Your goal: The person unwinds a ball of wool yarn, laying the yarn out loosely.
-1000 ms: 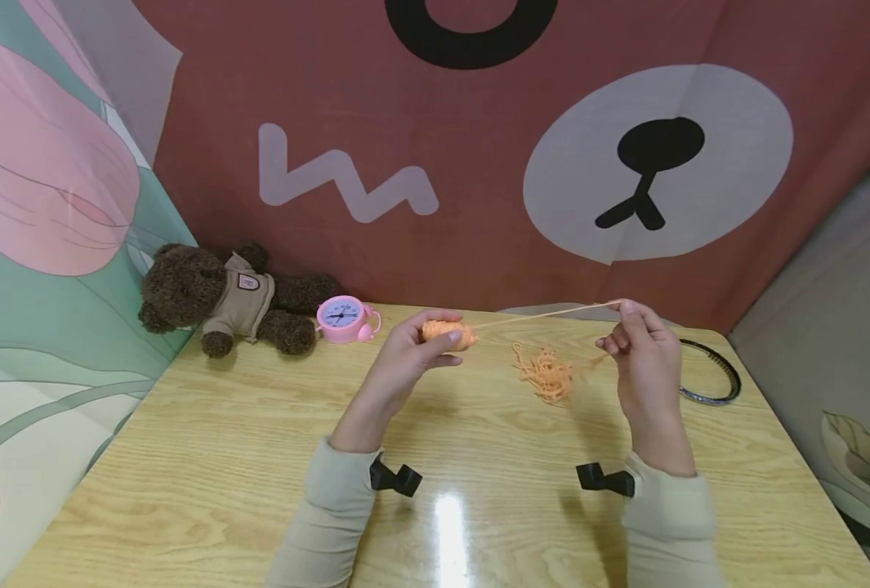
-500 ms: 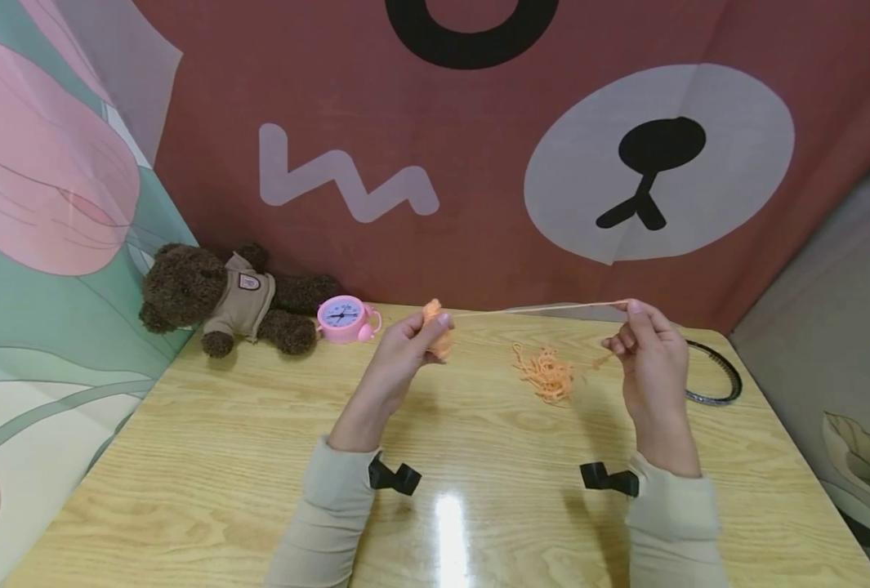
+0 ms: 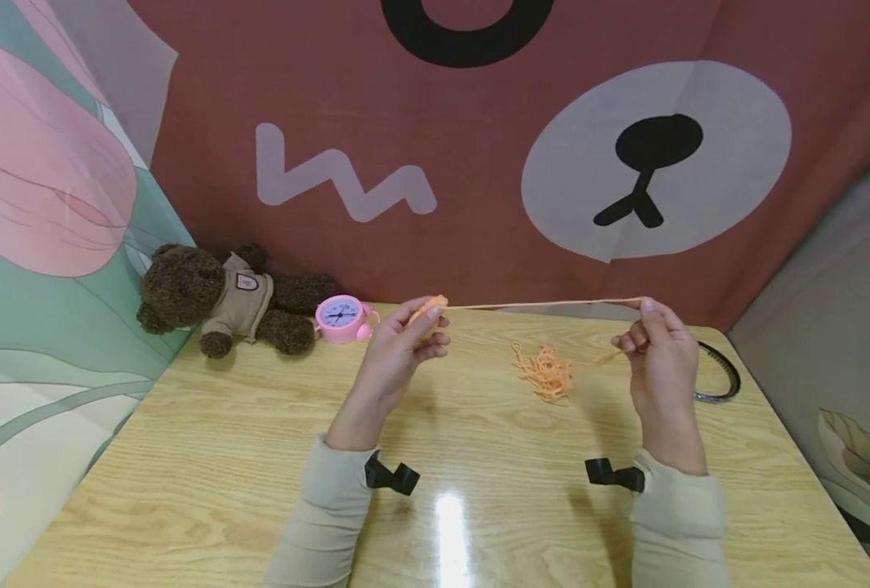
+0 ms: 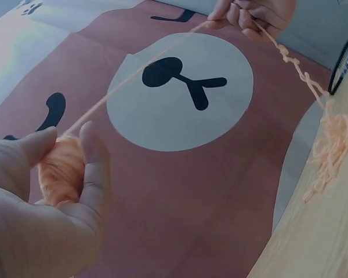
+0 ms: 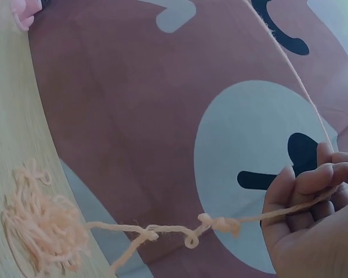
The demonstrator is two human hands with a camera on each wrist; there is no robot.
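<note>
My left hand (image 3: 394, 351) grips a small wound bundle of orange yarn (image 4: 61, 172) between thumb and fingers. From the bundle a single strand (image 3: 545, 304) stretches nearly level across to my right hand (image 3: 662, 359), raised over the right side of the table. There the thumb and index finger pinch the strand, and the other fingers curl over its continuation. Below the right hand, a knotted, looped length (image 5: 214, 223) runs down to a loose orange yarn tangle (image 3: 545, 374) lying on the table between both hands.
The wooden table (image 3: 479, 457) backs onto a cloth with a bear print. A brown teddy bear (image 3: 236, 302) and a pink alarm clock (image 3: 341, 318) are at the back left. A dark hairband (image 3: 729, 371) lies behind the right hand.
The left hand has turned the yarn bundle over in its fingers. The right hand has drifted to the right, and the strand between the hands is longer.
</note>
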